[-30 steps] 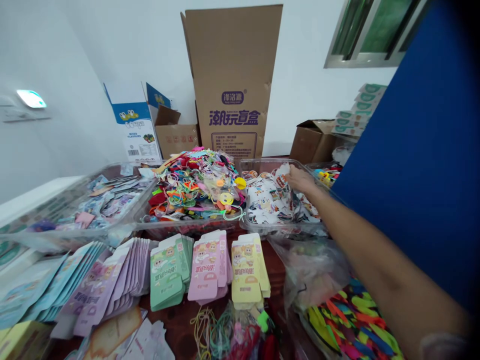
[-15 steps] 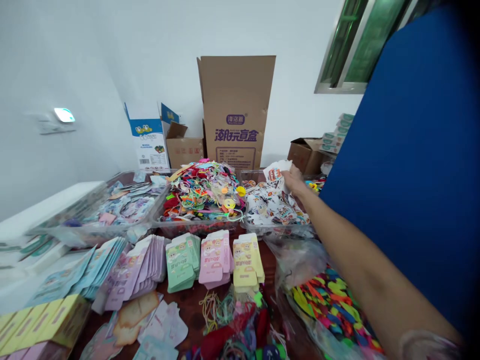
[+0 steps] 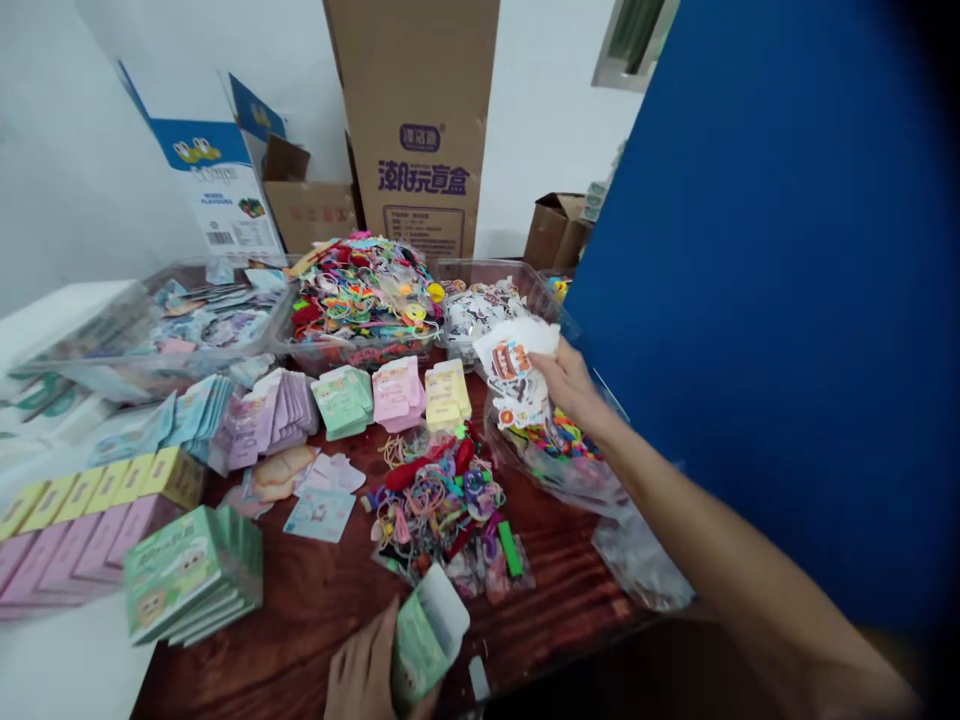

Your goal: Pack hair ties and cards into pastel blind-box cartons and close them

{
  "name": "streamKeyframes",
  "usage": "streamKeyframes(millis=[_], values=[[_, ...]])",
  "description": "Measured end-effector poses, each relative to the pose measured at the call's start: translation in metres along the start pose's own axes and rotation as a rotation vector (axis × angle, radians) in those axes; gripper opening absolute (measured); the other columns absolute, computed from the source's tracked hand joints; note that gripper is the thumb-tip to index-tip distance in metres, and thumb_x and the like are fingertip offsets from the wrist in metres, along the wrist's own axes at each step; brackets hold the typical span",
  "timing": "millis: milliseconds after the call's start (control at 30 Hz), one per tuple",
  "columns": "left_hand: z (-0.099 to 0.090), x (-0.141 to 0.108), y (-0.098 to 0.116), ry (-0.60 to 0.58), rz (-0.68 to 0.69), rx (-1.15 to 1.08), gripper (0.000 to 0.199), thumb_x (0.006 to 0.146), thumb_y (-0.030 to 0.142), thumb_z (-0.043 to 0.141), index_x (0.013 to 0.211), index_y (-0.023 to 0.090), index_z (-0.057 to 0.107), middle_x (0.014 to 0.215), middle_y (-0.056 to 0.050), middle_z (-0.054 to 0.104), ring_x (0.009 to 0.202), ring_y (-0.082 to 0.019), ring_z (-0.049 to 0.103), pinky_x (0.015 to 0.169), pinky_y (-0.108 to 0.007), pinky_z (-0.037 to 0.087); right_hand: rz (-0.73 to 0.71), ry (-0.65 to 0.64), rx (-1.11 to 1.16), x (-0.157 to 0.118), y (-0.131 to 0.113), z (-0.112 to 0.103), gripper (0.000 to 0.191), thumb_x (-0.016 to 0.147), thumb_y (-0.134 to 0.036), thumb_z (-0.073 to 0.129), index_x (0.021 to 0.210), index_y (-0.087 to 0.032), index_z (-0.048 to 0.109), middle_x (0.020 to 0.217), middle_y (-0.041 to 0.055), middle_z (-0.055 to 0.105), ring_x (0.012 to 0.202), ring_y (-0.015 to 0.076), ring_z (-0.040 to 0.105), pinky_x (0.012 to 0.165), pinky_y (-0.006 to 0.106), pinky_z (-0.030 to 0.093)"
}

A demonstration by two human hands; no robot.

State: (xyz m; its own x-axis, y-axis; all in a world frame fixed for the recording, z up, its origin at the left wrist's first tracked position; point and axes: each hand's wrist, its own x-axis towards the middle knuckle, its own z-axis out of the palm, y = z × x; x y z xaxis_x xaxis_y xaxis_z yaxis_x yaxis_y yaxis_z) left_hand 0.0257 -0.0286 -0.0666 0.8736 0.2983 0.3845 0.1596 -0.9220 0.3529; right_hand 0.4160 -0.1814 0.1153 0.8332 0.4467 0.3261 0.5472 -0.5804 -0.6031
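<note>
My right hand is closed on a bunch of white printed stickers, held in the air over the bag of bright coloured pieces. Behind it stands the clear bin of stickers. At the bottom of the view my left hand grips a small green box with its white flap open toward me and to the right. Just beyond that box lies a pile of hair ties and small trinkets on the dark red table.
Clear bins of cards and colourful cords line the back. Flat green, pink and yellow cartons lie in front. Filled green boxes stack at left. A blue panel bounds the right.
My right hand has drawn the stickers out of the bin toward me. The view has tilted down, and my left hand with the green box has come into sight.
</note>
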Motion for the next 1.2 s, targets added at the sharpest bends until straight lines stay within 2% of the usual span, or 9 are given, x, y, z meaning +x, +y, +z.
streamKeyframes(millis=[133,233,367,500,633,767,1000,1100,1200], values=[[-0.003,0.007,0.005,-0.001,-0.009,0.053,0.066,0.087,0.056,0.061,0.138,0.016,0.047,0.118,-0.013,0.070,0.104,-0.030,0.066,0.089,-0.044,0.054,0.148,-0.101,-0.162,-0.086,0.018,0.004,0.049,0.101,-0.041,0.024,0.138,-0.018,0.046,0.122,0.0107,0.069,0.108,0.0257,0.063,0.090,0.031,0.052],[-0.011,0.009,0.014,-0.008,-0.033,0.049,0.065,0.088,0.056,0.060,0.137,0.015,0.047,0.120,-0.013,0.068,0.107,-0.029,0.065,0.092,-0.044,0.053,0.174,-0.228,-0.297,-0.131,0.026,0.009,0.054,0.101,-0.038,0.023,0.149,-0.016,0.036,0.112,0.0129,0.072,0.101,0.0278,0.067,0.086,0.034,0.053],[-0.016,0.011,0.020,-0.012,-0.060,0.024,0.061,0.090,0.055,0.058,0.136,0.017,0.047,0.121,-0.013,0.067,0.108,-0.030,0.064,0.094,-0.046,0.052,0.025,-0.404,-0.480,-0.172,0.025,0.018,0.060,0.097,-0.025,0.031,0.157,-0.027,0.026,0.139,0.0076,0.061,0.107,0.0263,0.068,0.088,0.035,0.053],[-0.016,0.011,0.020,-0.027,-0.093,-0.033,0.062,0.089,0.059,0.057,0.135,0.018,0.047,0.121,-0.013,0.065,0.109,-0.032,0.062,0.095,-0.050,0.051,-0.112,-0.388,-0.672,-0.202,0.024,0.031,0.062,0.094,-0.011,0.031,0.153,-0.028,0.035,0.156,0.0039,0.043,0.106,0.0252,0.068,0.079,0.035,0.056],[-0.017,0.011,0.019,-0.052,-0.113,-0.109,0.063,0.089,0.057,0.059,0.137,0.019,0.045,0.122,-0.012,0.062,0.112,-0.032,0.060,0.098,-0.052,0.050,-0.183,-0.324,-0.762,-0.220,0.032,0.039,0.054,0.096,-0.009,0.033,0.147,-0.022,0.045,0.151,0.0101,0.050,0.115,0.0275,0.062,0.088,0.038,0.053],[-0.021,0.010,0.017,-0.089,-0.117,-0.169,0.062,0.088,0.054,0.061,0.137,0.019,0.044,0.120,-0.012,0.060,0.111,-0.031,0.059,0.098,-0.051,0.050,-0.156,-0.301,-0.759,-0.228,0.040,0.041,0.052,0.097,-0.010,0.031,0.146,-0.019,0.048,0.152,0.0138,0.047,0.128,0.0324,0.051,0.100,0.046,0.046],[-0.028,0.007,0.023,-0.118,-0.108,-0.210,0.061,0.086,0.052,0.064,0.134,0.018,0.046,0.119,-0.012,0.060,0.113,-0.031,0.058,0.101,-0.052,0.049,-0.056,-0.558,-0.504,-0.226,0.050,0.027,0.065,0.092,-0.023,0.051,0.155,-0.019,0.036,0.163,0.0102,0.028,0.148,0.0402,0.022,0.115,0.060,0.027],[-0.033,0.003,0.026,-0.117,-0.129,-0.223,0.063,0.086,0.052,0.065,0.136,0.018,0.045,0.121,-0.012,0.059,0.115,-0.032,0.058,0.102,-0.054,0.048,-0.131,-0.516,-0.376,-0.223,0.053,0.008,0.063,0.090,-0.024,0.055,0.151,-0.018,0.043,0.161,0.0131,0.032,0.148,0.0342,0.027,0.117,0.055,0.027],[-0.038,0.000,0.028,-0.096,-0.138,-0.258,0.062,0.086,0.051,0.064,0.136,0.019,0.045,0.124,-0.012,0.058,0.118,-0.032,0.057,0.104,-0.053,0.048,-0.118,-0.314,-0.297,-0.230,0.046,-0.016,0.043,0.094,-0.024,0.049,0.135,-0.017,0.060,0.143,0.0147,0.057,0.133,0.0274,0.051,0.110,0.044,0.039]])
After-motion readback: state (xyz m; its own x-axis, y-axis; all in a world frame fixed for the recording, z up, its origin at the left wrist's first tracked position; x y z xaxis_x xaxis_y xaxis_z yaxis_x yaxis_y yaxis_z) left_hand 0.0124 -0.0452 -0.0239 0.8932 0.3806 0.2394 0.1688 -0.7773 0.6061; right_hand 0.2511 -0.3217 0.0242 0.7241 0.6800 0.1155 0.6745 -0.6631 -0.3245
